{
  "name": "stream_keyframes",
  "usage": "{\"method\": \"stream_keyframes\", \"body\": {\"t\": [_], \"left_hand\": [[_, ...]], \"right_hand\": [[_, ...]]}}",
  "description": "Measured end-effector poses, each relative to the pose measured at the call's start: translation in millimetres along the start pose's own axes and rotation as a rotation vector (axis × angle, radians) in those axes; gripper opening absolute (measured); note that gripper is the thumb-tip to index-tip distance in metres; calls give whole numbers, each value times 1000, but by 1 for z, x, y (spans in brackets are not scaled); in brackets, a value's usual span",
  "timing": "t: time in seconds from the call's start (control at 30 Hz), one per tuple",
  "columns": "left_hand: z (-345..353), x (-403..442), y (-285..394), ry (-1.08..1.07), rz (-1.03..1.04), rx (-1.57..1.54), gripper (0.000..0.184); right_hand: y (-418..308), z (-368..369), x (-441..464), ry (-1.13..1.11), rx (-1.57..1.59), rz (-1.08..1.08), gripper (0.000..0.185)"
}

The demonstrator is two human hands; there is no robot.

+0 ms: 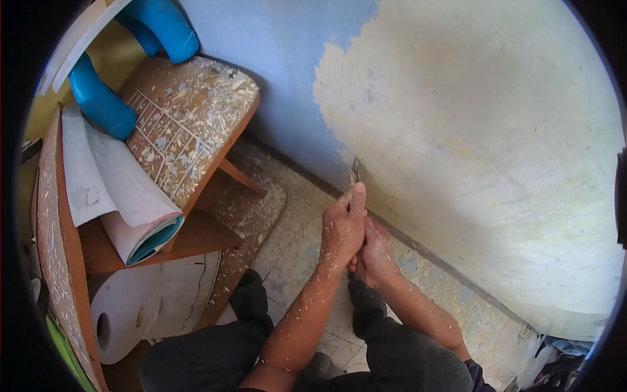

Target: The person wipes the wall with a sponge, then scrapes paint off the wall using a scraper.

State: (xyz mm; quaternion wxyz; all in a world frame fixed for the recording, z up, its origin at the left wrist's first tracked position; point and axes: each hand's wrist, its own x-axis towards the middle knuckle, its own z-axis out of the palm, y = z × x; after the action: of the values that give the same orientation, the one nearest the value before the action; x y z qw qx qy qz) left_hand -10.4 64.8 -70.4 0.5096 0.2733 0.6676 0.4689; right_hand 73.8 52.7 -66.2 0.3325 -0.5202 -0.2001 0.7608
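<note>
Dark trouser legs [202, 353] lie below the hands, nearest the camera, set apart, probably for balance. Far left of the hands, folded paper [130, 196] rests on wooden furniture [215, 232], its top strewn with pale flakes [225, 91], likely fallen paint. Up and left of the hands, blue paint [268, 59] ends in a ragged edge. The left hand [343, 228] is closed around a slim tool [356, 171], thumb laid toward its tip, seemingly to guide it; the tip is at or very near the wall [470, 130]. The right hand [379, 251] wraps just behind, apparently on the same handle for extra push, though its grip is partly hidden. Right of both hands spreads pale, yellowish wall.
</note>
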Motion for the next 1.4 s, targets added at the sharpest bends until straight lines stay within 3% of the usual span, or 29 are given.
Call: {"method": "stream_keyframes", "body": {"t": [0.13, 0.4, 0.6, 0.7, 0.8, 0.93, 1.0, 1.13, 1.2, 1.27, 1.33, 1.4], "left_hand": [[7, 6, 2, 50, 103, -3, 55], [4, 6, 9, 68, 102, 61, 55], [-6, 8, 11, 107, 106, -62, 56], [1, -3, 11, 102, 216, 109, 57], [-9, -1, 17, -35, 65, 32, 53], [2, 1, -9, -48, 149, -222, 50], [-1, -8, -1, -158, -78, -288, 48], [6, 0, -11, -180, -71, -535, 53], [9, -2, -10, -129, 29, -385, 53], [12, -2, -17, -80, 123, -239, 54], [14, 1, -36, -73, 353, 93, 57], [13, -7, -29, -121, 324, 48, 59]], "right_hand": [[-9, -3, 7, -69, -97, -4, 35], [-20, 6, 4, -36, -95, 1, 33], [-8, 15, 14, -70, -154, -32, 39], [-9, 11, -3, 8, -82, -44, 37], [-2, 4, -4, -50, -75, -36, 35], [-19, -5, -3, -69, -157, -20, 30], [-29, -13, -3, -69, -220, 29, 30], [-26, -27, -4, -198, -131, 6, 27], [-24, -26, -8, -258, -150, -41, 36], [-22, -23, -18, -134, -434, -295, 43], [-21, -29, -17, -149, -517, -272, 44], [-21, -33, -15, -167, -601, -252, 46]]}}
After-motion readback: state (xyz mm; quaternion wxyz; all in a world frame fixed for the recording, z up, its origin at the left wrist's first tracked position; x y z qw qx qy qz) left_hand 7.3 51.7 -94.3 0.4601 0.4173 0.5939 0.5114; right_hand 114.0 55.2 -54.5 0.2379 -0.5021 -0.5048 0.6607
